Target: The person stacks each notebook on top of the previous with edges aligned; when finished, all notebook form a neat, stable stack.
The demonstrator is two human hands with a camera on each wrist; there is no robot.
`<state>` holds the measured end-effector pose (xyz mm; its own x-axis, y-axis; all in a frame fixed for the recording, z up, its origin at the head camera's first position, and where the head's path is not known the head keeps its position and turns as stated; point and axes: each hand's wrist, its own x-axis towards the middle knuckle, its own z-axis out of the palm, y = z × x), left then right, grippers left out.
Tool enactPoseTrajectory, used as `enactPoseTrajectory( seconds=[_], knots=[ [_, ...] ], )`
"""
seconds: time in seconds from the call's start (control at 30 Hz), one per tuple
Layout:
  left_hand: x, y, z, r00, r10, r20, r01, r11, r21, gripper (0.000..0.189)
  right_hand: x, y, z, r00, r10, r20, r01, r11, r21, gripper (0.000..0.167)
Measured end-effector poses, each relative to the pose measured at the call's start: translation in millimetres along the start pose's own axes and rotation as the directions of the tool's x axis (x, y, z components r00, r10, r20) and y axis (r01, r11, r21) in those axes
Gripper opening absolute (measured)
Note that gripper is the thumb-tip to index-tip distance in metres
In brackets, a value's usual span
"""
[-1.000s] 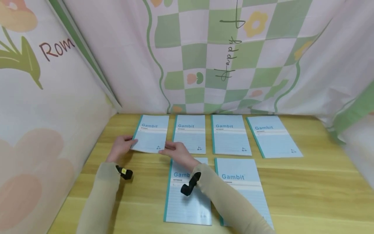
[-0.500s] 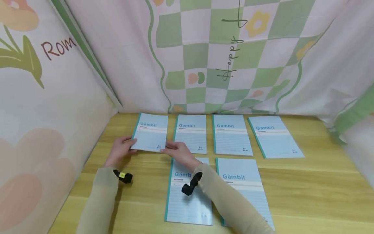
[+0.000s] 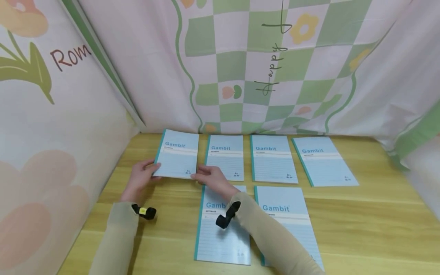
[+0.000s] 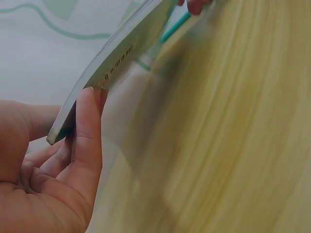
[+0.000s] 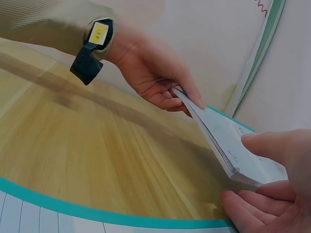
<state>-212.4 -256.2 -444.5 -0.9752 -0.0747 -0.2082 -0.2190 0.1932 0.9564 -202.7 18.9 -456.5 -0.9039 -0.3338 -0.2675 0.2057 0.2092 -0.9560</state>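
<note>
Notebook (image 3: 178, 156) at far-left of back row, near edge lifted off table (image 3: 361, 214); pinched at both lower corners by left hand (image 3: 139, 177) and right hand (image 3: 213, 178); likely light, thin, floppy; best supported along both edges.

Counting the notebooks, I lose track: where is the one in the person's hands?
In the head view, the held notebook is leftmost in the back row, its near edge lifted between left hand and right hand.

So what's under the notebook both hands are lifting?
Under the lifted notebook the wrist views show bare wooden table and shadow. The left hand and right hand hold its near corners; under its far end is hidden.
</note>
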Motion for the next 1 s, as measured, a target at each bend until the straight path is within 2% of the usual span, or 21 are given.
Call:
enactPoseTrajectory(
  seconds=[0.17, 0.5, 0.77, 1.0],
  knots=[
    [-6.1, 5.7, 5.7, 1.0, 0.019, -0.008, -0.019, 1.0, 0.0, 0.052, 1.4, 1, -5, 1.0, -0.017, -0.002, 0.017, 0.999, 0.038, 0.074],
    [-13.9, 12.8, 20.0, 0.995, 0.097, -0.002, -0.097, 0.995, -0.004, 0.049, -6.4, -2, -15, 0.996, -0.033, -0.078, 0.039, 0.996, 0.079, 0.061],
    [-19.2, 18.0, 34.8, 0.986, 0.166, 0.006, -0.166, 0.986, -0.013, 0.046, -14.7, -1, -29, 0.987, -0.081, -0.135, 0.089, 0.995, 0.05, 0.054],
    [-20.5, 22.1, 48.3, 0.979, 0.201, 0.026, -0.201, 0.98, -0.006, 0.043, -21.5, 1, -42, 0.977, -0.128, -0.172, 0.135, 0.99, 0.03, 0.052]
  ],
)
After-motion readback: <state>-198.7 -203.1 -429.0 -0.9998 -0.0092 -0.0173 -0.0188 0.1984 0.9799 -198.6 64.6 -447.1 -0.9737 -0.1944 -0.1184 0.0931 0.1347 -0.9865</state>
